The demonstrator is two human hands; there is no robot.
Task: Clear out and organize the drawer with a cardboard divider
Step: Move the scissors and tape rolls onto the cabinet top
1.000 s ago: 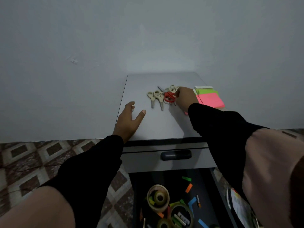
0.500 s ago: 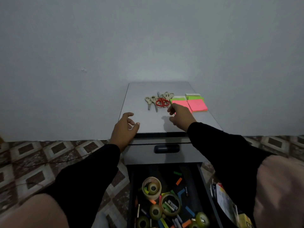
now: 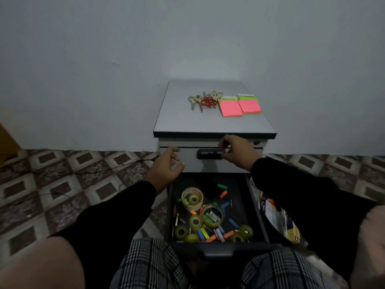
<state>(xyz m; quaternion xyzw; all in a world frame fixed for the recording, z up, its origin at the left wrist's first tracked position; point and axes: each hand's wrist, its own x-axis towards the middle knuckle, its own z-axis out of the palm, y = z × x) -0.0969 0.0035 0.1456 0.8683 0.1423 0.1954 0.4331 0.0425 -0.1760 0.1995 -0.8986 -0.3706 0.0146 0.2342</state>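
The lower drawer point(image 3: 256, 207) of a small grey cabinet point(image 3: 208, 124) is pulled out toward me. Inside lie several tape rolls point(image 3: 192, 198), coloured paper strips point(image 3: 222, 186) and small batteries point(image 3: 220, 232). On the cabinet top rest several scissors point(image 3: 205, 101) and stacks of pink and green sticky notes point(image 3: 239, 106). My left hand point(image 3: 166, 167) hovers in front of the cabinet's left side, fingers loosely curled, holding nothing. My right hand point(image 3: 237, 152) hangs beside the upper drawer's dark handle point(image 3: 209, 153), fingers apart and empty. No cardboard divider is in view.
Patterned tile floor point(image 3: 62, 184) surrounds the cabinet, with a thin cable point(image 3: 93, 171) lying on it at the left. A clear bag of items point(image 3: 279, 220) lies right of the drawer. A grey wall stands behind. My checked trousers point(image 3: 150, 265) are below the drawer front.
Both hands have come off the cabinet top and dropped toward the drawers. The right hand let go of the scissors, which stay on top. My view has pulled back and down.
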